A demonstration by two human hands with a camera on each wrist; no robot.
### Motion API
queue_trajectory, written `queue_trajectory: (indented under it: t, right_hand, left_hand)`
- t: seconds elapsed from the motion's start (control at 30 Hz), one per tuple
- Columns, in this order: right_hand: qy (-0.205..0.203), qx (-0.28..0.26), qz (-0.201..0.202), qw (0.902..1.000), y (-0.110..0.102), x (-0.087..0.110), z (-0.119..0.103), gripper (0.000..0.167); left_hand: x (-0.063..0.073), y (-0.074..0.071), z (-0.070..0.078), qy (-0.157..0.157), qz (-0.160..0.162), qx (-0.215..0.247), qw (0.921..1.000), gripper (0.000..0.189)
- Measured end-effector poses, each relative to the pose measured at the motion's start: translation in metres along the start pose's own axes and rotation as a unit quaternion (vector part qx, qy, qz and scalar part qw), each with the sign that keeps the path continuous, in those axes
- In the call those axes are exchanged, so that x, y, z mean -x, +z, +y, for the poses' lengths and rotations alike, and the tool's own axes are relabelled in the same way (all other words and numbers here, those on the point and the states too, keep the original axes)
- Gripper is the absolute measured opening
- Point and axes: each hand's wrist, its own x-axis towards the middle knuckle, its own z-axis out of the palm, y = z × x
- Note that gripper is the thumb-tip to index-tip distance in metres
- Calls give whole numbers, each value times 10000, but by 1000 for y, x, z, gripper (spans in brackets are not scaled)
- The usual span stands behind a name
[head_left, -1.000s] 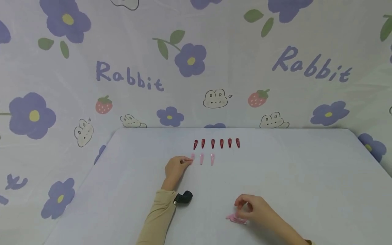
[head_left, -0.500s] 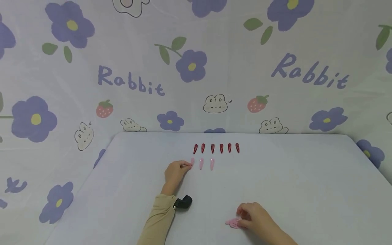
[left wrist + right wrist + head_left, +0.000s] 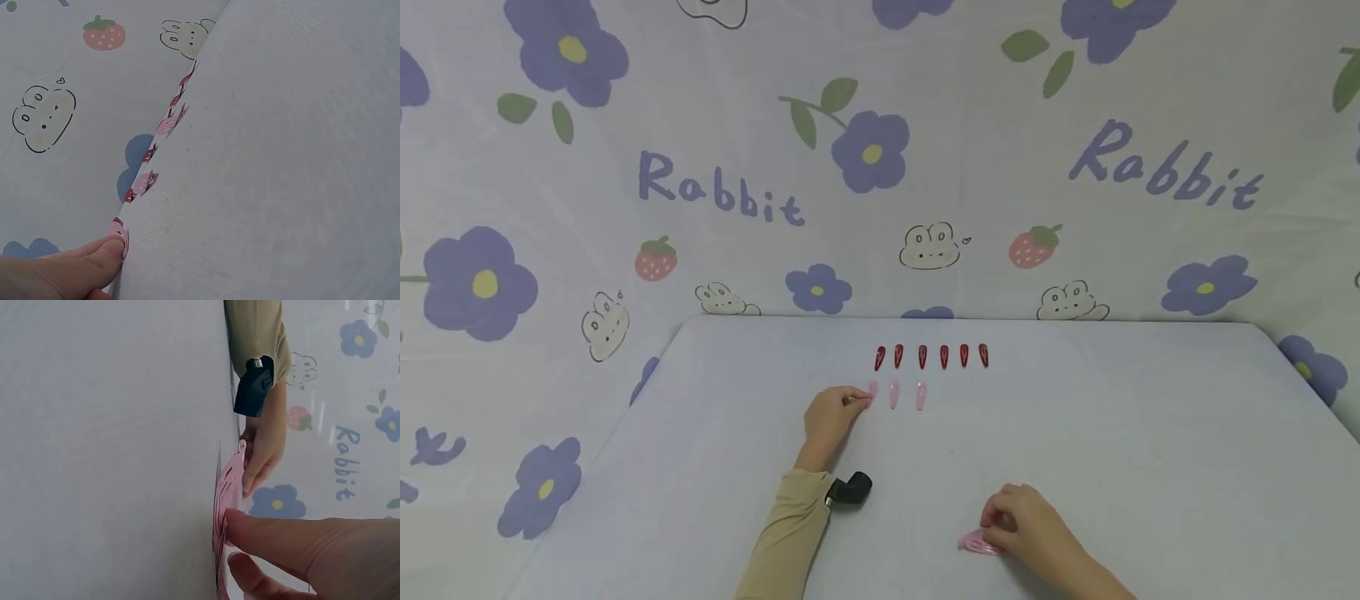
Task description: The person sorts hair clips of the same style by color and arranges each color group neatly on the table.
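Note:
My left hand (image 3: 832, 421) pinches a pink snap hair clip (image 3: 117, 230) between thumb and finger, at the left end of a short row. Two more pink hair clips (image 3: 894, 395) lie to its right in that row. Behind them runs a row of several dark red hair clips (image 3: 922, 357). Nearer the front, my right hand (image 3: 1037, 533) pinches at a small stack of pink hair clips (image 3: 979, 542). In the right wrist view the thumb is on a pink clip (image 3: 230, 481), the other fingertip close by; the lower clips are partly hidden.
A white tabletop (image 3: 1120, 433) spreads under everything, its far edge meeting a patterned curtain (image 3: 970, 150) with flowers and rabbits. A black wrist camera (image 3: 852, 488) sits on the left sleeve (image 3: 786, 529).
My right hand has lowered onto the stack of pink clips and its fingers have closed on it; the stack has shifted slightly. My left hand stays at the same pink clip.

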Motion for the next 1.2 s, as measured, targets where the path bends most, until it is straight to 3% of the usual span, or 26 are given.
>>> queue_trajectory:
  t: [0.17, 0.3, 0.4, 0.57, 0.9, 1.07, 1.2]
  right_hand:
    - [-102, -593, 63, 9982, 5, 0, 1, 18]
    - [-399, -1380, 380, 9889, 7, 0, 0, 22]
    - [-573, -1678, 601, 9823, 5, 0, -5, 25]
    - [-473, -2039, 433, 9769, 0, -1, -12, 15]
    - [308, -2527, -70, 9670, 5, -3, 3, 11]
    - [121, -2287, -367, 9727, -8, -12, 4, 15]
    - [-137, -1977, -307, 9797, -33, -29, 2, 12]
  left_hand:
    - [0, 0, 0, -5, 10, -12, 10000, 16]
    - [0, 0, 1, -28, 5, 5, 10000, 15]
    - [-1, 1, 0, -52, -4, 12, 10000, 15]
    - [-1, 1, -1, -136, -29, 13, 9999, 15]
    - [4, 0, 0, -109, -82, 44, 9999, 16]
    - [1, 0, 0, -68, 21, 40, 10000, 16]
    - [-1, 0, 0, -108, 5, 31, 9999, 16]
